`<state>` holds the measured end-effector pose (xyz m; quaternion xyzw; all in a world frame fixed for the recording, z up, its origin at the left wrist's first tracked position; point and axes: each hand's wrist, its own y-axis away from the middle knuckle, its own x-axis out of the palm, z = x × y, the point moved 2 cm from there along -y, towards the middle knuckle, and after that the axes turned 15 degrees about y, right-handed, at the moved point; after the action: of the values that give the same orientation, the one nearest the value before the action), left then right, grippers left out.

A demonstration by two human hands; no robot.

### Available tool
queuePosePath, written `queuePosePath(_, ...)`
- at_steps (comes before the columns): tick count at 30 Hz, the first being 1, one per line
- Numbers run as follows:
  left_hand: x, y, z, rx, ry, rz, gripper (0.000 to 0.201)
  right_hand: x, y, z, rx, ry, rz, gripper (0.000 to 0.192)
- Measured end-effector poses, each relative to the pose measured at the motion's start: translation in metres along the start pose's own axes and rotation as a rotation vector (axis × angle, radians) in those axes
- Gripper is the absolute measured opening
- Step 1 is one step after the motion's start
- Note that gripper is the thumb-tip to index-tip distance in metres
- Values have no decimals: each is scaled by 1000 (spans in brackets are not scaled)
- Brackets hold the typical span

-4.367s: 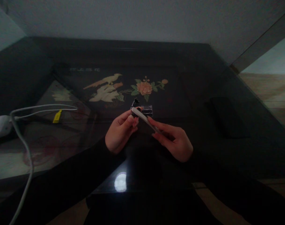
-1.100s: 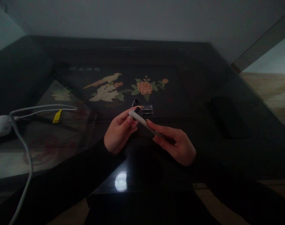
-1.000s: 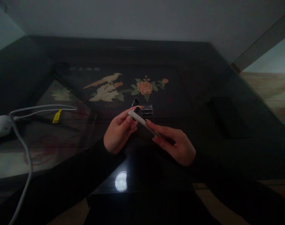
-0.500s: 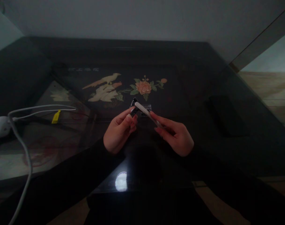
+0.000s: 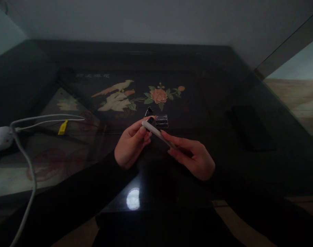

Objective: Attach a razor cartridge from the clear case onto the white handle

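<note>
Above the dark table, my left hand (image 5: 130, 145) pinches a small black piece (image 5: 151, 120) between thumb and fingers. My right hand (image 5: 194, 156) grips a slim whitish stick-like object (image 5: 158, 134) from its lower right part. The stick slants up to the left, its rounded tip lying over the black piece at my left thumb. Dim light hides the exact kind of both. Just behind the fingers lies a small clear, dark-sectioned case (image 5: 161, 120) on the table. A small black bit (image 5: 148, 111) shows beyond my left fingertips; whether it is held is unclear.
A glass-like dark tabletop (image 5: 205, 72) bears a bird and flower picture (image 5: 158, 95). At left are a white plug block (image 5: 1, 138), a white cable (image 5: 27, 161) and a yellow tag (image 5: 62, 127). A black flat object (image 5: 251, 128) lies at right.
The stick's tip has moved down and left along the black piece, nearer my left thumb. My right hand has shifted slightly down. More of the clear case shows.
</note>
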<state>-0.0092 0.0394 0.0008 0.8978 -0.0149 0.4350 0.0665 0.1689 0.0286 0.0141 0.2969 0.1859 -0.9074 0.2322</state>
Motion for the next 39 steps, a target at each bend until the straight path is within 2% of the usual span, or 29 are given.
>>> queuePosePath(5, 1, 1, 0, -13, -15, 25, 47, -1, -2, -1, -26, 37, -36, 44)
queuePosePath(15, 1, 1, 0, -4, -6, 38, 40, -4, -7, -9, 110, 56, -67, 46)
queuePosePath(24, 4, 2, -2, -15, -17, 35, 45, -2, -4, -6, 68, 38, -36, 45)
queuePosePath(33, -2, -1, 1, 5, -62, 42, 46, 1, 1, 2, -25, -11, -1, 45)
queuePosePath(39, 2, 0, -1, -7, -29, 27, 46, 0, -2, -1, 10, 37, -33, 45)
